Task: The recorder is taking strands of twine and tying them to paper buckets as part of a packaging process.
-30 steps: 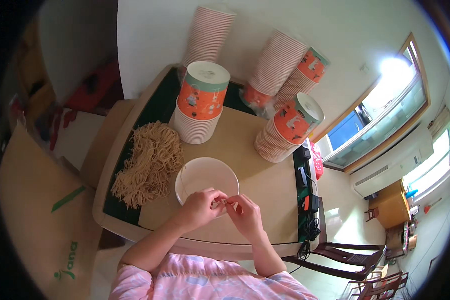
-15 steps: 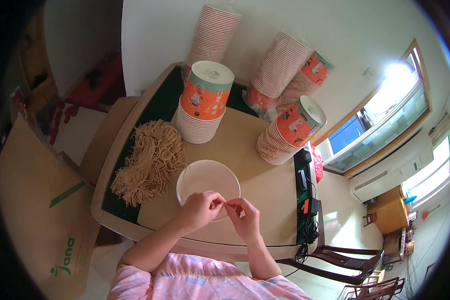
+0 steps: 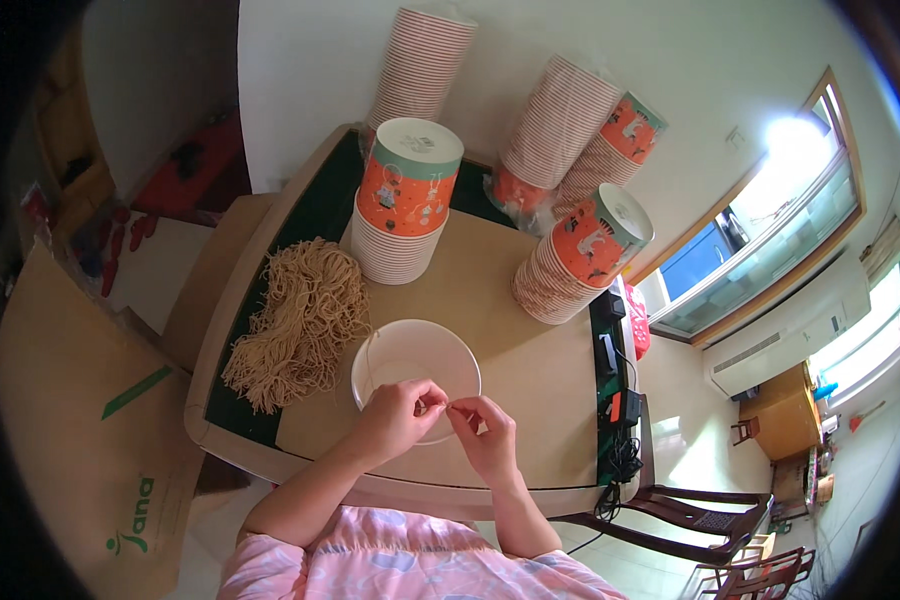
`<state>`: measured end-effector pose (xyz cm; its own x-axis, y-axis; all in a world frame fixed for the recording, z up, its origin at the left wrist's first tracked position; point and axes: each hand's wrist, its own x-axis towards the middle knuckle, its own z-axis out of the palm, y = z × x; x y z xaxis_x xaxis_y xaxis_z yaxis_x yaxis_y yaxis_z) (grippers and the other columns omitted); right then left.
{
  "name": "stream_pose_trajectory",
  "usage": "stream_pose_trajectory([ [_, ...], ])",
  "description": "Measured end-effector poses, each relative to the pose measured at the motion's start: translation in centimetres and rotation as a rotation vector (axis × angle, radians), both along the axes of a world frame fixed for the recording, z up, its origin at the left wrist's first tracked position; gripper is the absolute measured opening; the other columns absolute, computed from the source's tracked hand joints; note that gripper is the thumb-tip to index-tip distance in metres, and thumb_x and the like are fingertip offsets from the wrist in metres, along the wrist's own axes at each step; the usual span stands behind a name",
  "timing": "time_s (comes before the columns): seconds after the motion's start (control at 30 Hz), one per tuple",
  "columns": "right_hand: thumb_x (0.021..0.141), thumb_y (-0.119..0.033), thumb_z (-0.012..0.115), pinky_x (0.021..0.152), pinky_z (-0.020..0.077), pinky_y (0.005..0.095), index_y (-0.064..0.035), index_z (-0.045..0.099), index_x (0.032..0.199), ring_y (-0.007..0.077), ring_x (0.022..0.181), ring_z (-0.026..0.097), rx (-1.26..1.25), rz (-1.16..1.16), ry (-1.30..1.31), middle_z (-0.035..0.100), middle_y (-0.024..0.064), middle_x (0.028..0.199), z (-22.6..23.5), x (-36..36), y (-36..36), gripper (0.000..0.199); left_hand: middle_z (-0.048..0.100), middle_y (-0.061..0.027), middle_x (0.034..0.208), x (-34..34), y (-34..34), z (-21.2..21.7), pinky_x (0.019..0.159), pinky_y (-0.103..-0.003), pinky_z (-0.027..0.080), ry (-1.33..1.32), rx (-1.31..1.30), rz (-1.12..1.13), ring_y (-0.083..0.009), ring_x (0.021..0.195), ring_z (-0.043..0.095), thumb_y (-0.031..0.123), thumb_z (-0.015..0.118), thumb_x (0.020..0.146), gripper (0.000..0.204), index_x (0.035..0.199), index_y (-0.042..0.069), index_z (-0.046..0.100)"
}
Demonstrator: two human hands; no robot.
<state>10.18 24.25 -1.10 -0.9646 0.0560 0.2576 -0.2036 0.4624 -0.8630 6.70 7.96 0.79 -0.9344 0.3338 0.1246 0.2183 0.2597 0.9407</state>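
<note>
My left hand (image 3: 400,418) and right hand (image 3: 486,438) were pinched narrow, seemingly on the thin strand (image 3: 370,346), over the white bowl (image 3: 428,350) right of the yarn bundle (image 3: 298,325); I judged this fine fingertip work, and the next move called for a steady, close pinch

The string (image 3: 300,320) is tan, the bowl (image 3: 410,347) white, the cups (image 3: 406,198) figured orange and green.

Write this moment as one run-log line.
left hand: pinched; right hand: pinched; held: unclear; white bowl: below hands; string bundle: left of bowl
</note>
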Motion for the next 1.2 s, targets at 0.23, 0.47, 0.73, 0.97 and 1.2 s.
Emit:
stream_pose_trajectory([
  [0.23,0.082,-0.006,0.069,0.054,0.0448,0.026,-0.0044,0.067,0.09,0.0133,0.061,0.055,0.022,0.019,0.011,0.063,0.0062,0.076,-0.5,-0.1,0.0,0.008,0.066,-0.0126,0.073,-0.2,0.0,-0.3,0.058,-0.035,0.049,0.034,-0.008,-0.006,-0.025,0.063,0.064,0.012,0.063,0.086,0.011,0.085,0.002,0.064],
  [0.47,0.082,-0.006,0.069,0.057,0.0447,0.0292,-0.007,0.068,0.09,0.0174,0.062,0.055,0.069,0.009,0.026,0.063,0.0058,0.076,-0.8,-0.1,0.2,0.008,0.065,-0.0135,0.072,-0.3,0.2,-0.6,0.058,-0.036,0.048,0.086,-0.001,0.007,-0.0278,0.063,0.064,0.011,0.061,0.087,0.011,0.083,0.001,0.06],
  [0.73,0.082,-0.002,0.065,0.057,0.0444,0.0277,-0.0045,0.066,0.085,0.0165,0.061,0.054,0.02,-0.072,0.095,0.062,0.0066,0.074,-2.1,-1.1,1.6,0.004,0.055,-0.0036,0.061,1.0,0.0,1.2,0.053,-0.027,0.04,-0.234,0.155,-0.291,-0.009,0.056,0.049,0.015,0.054,0.095,0.024,0.075,0.002,0.057],
  [0.97,0.083,-0.005,0.067,0.056,0.0438,0.0261,-0.0053,0.066,0.088,0.015,0.066,0.056,0.047,-0.029,0.144,0.061,0.007,0.083,-0.4,-0.9,1.7,0.005,0.061,-0.0042,0.076,-0.2,-1.0,2.1,0.058,-0.027,0.046,-0.037,0.012,-0.045,-0.0104,0.06,0.053,0.014,0.056,0.094,0.016,0.106,0.003,0.057],
  [1.2,0.08,-0.006,0.07,0.058,0.0451,0.0291,-0.0075,0.067,0.088,0.0187,0.069,0.055,0.12,-0.044,0.135,0.06,0.0067,0.088,0.1,-0.5,1.2,0.008,0.063,-0.0104,0.078,-0.3,0.4,2.1,0.062,-0.032,0.05,0.048,-0.07,-0.037,-0.0203,0.067,0.063,0.01,0.067,0.083,0.022,0.103,0.005,0.061],
])
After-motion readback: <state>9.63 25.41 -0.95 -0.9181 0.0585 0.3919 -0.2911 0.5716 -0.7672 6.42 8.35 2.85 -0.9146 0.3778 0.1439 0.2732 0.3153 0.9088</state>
